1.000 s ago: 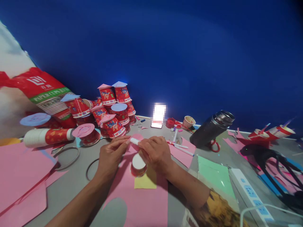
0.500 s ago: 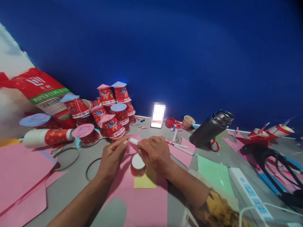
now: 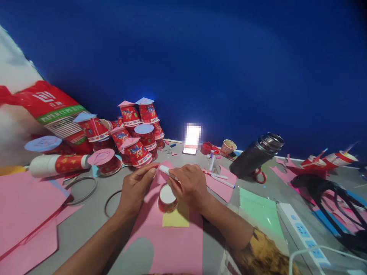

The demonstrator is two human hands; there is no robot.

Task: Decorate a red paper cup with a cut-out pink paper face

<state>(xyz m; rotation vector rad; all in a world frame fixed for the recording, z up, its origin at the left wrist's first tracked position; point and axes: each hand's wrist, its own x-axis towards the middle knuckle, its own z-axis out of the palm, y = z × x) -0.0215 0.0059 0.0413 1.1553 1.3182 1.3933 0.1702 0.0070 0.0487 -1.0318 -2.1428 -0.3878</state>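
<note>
My right hand (image 3: 191, 187) is closed round a white tube (image 3: 164, 169), its end pointing left. My left hand (image 3: 137, 185) pinches a small piece of pink paper (image 3: 159, 177) between thumb and fingers, just left of the tube. Below and between the hands a paper cup (image 3: 168, 196) stands with its white base up. The cup rests near a yellow paper square (image 3: 177, 218) on a large pink sheet (image 3: 177, 248), which has a rounded cut-out.
Red cups (image 3: 137, 152) with paper tops are stacked at the back left. A lit phone (image 3: 191, 141) stands behind the hands. To the right are a black flask (image 3: 252, 158), pens (image 3: 219, 176), a green sheet (image 3: 259, 210) and a power strip (image 3: 304, 233).
The white tube in my right hand has shifted slightly to the right and up, away from my left fingers. The cup has not visibly moved.
</note>
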